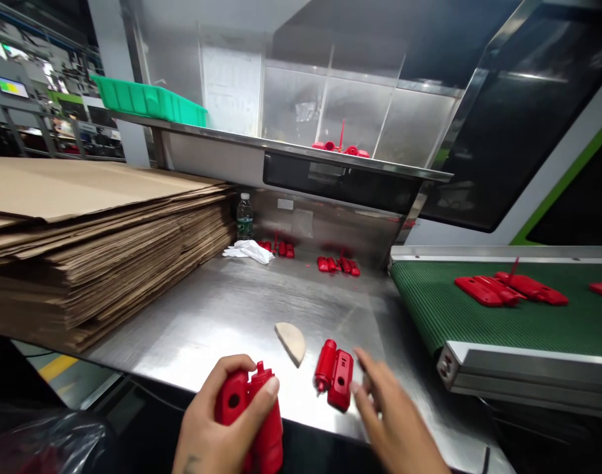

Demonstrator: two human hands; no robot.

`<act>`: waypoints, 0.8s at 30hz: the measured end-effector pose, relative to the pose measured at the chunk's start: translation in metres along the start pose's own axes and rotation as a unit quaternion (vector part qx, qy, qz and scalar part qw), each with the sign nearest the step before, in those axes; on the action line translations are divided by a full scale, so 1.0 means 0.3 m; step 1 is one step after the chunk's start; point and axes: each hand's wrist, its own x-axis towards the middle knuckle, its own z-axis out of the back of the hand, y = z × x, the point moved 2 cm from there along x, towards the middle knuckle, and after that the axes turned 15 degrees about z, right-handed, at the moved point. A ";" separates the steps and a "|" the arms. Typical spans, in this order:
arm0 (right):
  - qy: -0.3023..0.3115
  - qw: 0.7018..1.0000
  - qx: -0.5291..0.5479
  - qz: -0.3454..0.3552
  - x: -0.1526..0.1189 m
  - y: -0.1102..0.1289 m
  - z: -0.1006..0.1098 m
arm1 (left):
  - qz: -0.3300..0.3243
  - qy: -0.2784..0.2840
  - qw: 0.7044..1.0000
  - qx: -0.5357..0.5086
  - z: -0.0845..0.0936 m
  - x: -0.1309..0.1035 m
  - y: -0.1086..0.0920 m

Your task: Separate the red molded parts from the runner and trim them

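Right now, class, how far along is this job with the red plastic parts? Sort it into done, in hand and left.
Done: nothing shows as finished; small groups of red parts lie at the back of the metal table. In hand: the left hand holds a red part; the right hand is by another red piece. Left: more red mouldings lie on the green belt.

Open steel table (pixel 241 309) is left at frame centre; it is hemmed by the cardboard stack (pixel 98 243) at left and the conveyor (pixel 502 329) at right.
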 end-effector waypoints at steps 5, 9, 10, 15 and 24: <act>0.017 0.979 -0.199 -0.038 0.155 -0.174 0.048 | 0.259 0.134 0.904 -0.312 0.034 0.073 0.047; 0.019 0.966 -0.257 -0.011 0.244 -0.095 -0.023 | 0.255 0.151 0.883 -0.364 0.047 0.095 0.069; 0.011 0.963 -0.269 0.002 0.261 -0.047 -0.047 | 0.241 0.152 0.890 -0.356 0.049 0.094 0.069; 0.045 0.958 -0.270 0.090 0.343 0.167 -0.185 | 0.153 0.113 0.937 -0.293 0.084 0.071 0.033; -0.100 0.969 0.073 0.215 0.142 0.320 -0.165 | 0.096 0.060 0.958 -0.264 0.179 0.082 0.005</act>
